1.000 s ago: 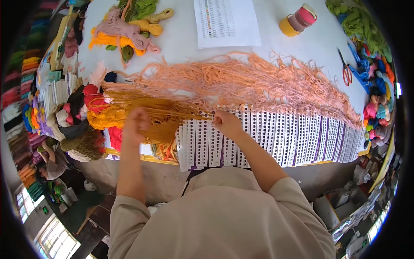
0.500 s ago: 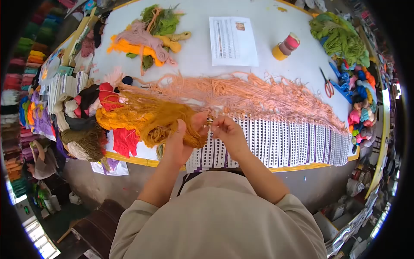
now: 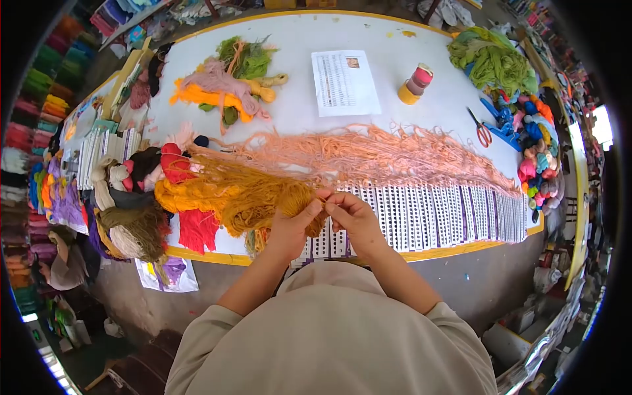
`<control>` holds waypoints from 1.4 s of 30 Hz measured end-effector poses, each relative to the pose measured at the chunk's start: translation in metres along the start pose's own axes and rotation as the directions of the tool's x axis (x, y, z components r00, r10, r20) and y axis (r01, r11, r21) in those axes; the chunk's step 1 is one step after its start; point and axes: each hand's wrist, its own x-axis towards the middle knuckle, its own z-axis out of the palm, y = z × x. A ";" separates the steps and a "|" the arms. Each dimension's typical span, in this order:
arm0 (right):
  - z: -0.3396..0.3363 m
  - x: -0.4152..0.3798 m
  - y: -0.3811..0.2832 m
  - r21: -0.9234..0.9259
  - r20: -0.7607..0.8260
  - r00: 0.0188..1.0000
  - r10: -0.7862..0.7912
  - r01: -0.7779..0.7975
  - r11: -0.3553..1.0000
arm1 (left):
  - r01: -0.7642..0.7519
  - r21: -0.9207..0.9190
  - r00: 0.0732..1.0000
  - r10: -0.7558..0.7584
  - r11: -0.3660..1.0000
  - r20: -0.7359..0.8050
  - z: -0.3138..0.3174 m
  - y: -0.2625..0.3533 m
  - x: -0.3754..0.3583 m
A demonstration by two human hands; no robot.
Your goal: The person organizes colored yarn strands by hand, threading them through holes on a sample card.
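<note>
My left hand (image 3: 292,230) is wrapped round the near end of a mustard-yellow yarn hank (image 3: 260,197), with the thumb pressed on its right side. Close beside it, my right hand (image 3: 352,220) pinches at the hank's edge; a thin strand seems to be between the fingertips, too fine to make out clearly. The rest of the hank trails left over the table. Beneath and right of my hands lies a long row of white punched cards (image 3: 421,214). Loose peach-pink yarn (image 3: 395,155) spreads behind them.
A printed sheet (image 3: 345,82), stacked thread spools (image 3: 416,84) and a pile of coloured yarn (image 3: 224,89) lie on the white table (image 3: 289,39). Scissors (image 3: 482,130), a blue tool (image 3: 503,125) and green yarn (image 3: 494,59) are at right. Red yarn (image 3: 197,230) hangs at the front left.
My left hand has closed from a more open hold round the mustard hank, its thumb now nearer my right hand. The head view has shifted slightly.
</note>
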 end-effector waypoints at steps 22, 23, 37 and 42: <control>-0.423 -0.099 -0.027 -0.147 -0.989 -0.011 -0.151 0.293 0.945 | -0.239 -0.608 0.869 -0.113 0.757 -0.482 -0.261 0.080 -0.026; -0.440 -0.111 -0.033 -0.242 -0.968 -0.132 -0.215 0.245 0.939 | -0.321 -0.531 0.838 -0.026 0.784 -0.544 -0.243 0.082 -0.028; -0.170 0.127 0.121 -0.853 0.074 0.997 -0.004 0.065 0.518 | 0.555 0.579 0.817 -0.261 0.597 -0.514 -0.073 -0.168 0.137; -0.173 0.128 0.125 -0.850 0.063 0.998 0.012 0.047 0.525 | 0.601 0.266 0.751 -0.419 0.753 -0.510 -0.064 -0.159 0.136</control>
